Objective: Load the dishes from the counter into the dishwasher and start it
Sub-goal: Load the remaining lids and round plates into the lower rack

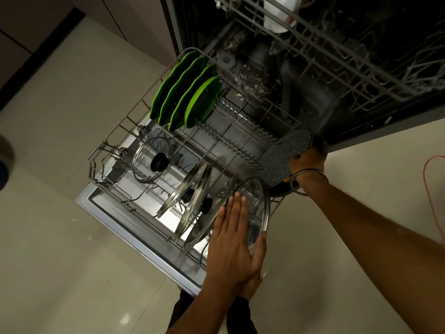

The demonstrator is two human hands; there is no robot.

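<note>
Setting a glass lid and a speckled pan into the pulled-out lower rack.

My left hand point(237, 239) lies flat, fingers straight, against a round steel-rimmed glass lid point(252, 210) standing on edge at the lower rack's point(115, 131) near right corner, thumb hooked behind its rim. My right hand point(305, 165) curls over the edge of the grey speckled pan point(281, 155), tilted upright at the rack's right side. Three more glass lids lean in the tines; four wavy green plates point(187, 92) stand in a row at the back.
</note>
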